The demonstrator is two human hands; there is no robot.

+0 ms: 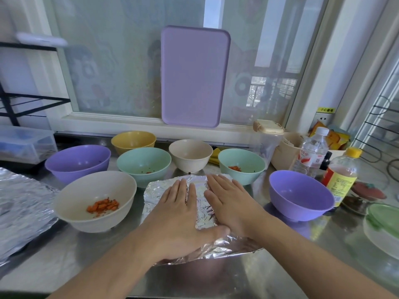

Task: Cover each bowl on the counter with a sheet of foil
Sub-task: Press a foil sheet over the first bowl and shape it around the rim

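Both hands, left (179,209) and right (231,201), press flat with spread grip on foil sheet (155,190).

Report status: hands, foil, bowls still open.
Left hand and right hand flat, pressing foil sheet over centre bowl. Seven bowls uncovered. Cream bowl and purple bowl flank it closely.

Crinkled shiny foil sheet (200,214) lies on a glossy steel counter (280,266) among matt plastic bowls (95,199).
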